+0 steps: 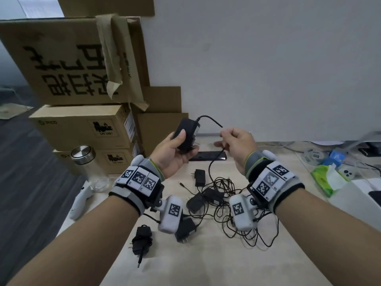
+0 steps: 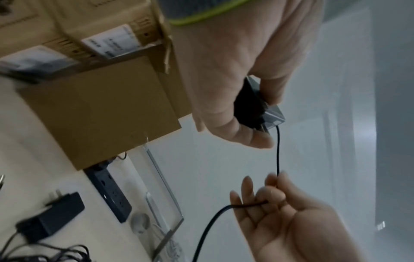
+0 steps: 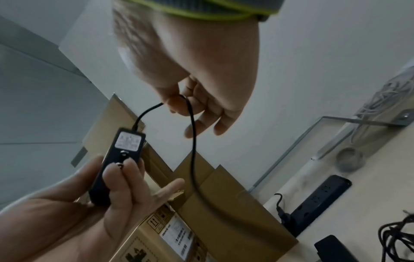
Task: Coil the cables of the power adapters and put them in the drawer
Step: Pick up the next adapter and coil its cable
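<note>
A plain pale wall backs a light surface (image 1: 206,265), with stacked cardboard boxes (image 1: 78,129) at its left end. On the surface lie a tangle of loose adapters and cables (image 1: 226,203), a black power strip (image 1: 208,156) near the wall, and one adapter with its cable already wound up (image 1: 142,240) nearest the person, which I take as finished coiling.

Above the pile, the left hand (image 1: 175,153) has thumb and fingers wrapped around a black power adapter (image 1: 186,133). The right hand (image 1: 237,145) pinches that adapter's cable (image 1: 212,120) a short way from the body, the rest trailing down into the tangle. No loops are wound yet, so this coil seems only to be starting. Several adapters remain loose, and no drawer is in view, so stowing looks entirely ahead.

The lower boxes carry "PICO" and "UN 3481". The top box has large bold characters, seen upside down. The adapter's white label is too small to read.
</note>
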`<state>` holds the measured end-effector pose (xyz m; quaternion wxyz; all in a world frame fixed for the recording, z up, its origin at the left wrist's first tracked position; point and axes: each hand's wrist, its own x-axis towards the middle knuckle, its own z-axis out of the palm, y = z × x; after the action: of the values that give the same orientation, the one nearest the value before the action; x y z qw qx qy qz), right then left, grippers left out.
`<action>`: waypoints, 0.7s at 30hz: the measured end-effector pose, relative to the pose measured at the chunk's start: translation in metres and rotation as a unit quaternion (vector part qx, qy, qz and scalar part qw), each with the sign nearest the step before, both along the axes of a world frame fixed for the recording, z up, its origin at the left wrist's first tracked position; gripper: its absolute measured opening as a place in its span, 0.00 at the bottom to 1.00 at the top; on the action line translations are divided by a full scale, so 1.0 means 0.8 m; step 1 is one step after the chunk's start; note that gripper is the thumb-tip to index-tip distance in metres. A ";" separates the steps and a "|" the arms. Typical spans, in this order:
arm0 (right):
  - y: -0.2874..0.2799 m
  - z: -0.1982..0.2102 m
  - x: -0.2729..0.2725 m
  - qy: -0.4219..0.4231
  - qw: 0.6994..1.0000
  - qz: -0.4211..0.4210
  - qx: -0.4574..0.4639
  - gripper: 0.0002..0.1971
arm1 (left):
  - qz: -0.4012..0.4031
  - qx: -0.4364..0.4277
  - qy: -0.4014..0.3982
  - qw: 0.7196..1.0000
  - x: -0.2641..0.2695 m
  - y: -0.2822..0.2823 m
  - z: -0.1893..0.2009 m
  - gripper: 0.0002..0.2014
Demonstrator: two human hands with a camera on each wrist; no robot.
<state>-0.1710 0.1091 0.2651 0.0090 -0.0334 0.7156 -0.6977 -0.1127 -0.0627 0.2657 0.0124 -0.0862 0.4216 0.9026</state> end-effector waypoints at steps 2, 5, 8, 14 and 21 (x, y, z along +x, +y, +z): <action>-0.003 0.005 0.003 -0.027 0.998 0.006 -0.049 0.11 | 0.012 0.036 -0.002 0.999 0.002 -0.004 0.002 0.19; -0.014 0.010 0.014 -0.005 0.999 0.015 0.040 0.11 | -0.013 0.074 -0.007 0.997 0.006 -0.003 0.008 0.20; -0.025 0.002 0.020 0.046 0.974 0.048 0.216 0.10 | -0.038 0.085 -0.005 0.996 0.006 0.002 0.013 0.20; -0.033 -0.009 0.028 0.072 0.931 0.124 0.337 0.12 | -0.074 0.044 -0.011 0.996 0.009 -0.002 0.004 0.16; -0.021 0.002 0.040 0.126 0.849 0.212 0.467 0.14 | -0.004 -0.149 0.008 0.989 0.001 -0.019 -0.001 0.11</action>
<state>-0.1389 0.0920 0.2669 0.0807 -0.2636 0.9275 -0.2524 -0.1122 -0.0781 0.2650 -0.0003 -0.0782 0.5521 0.8301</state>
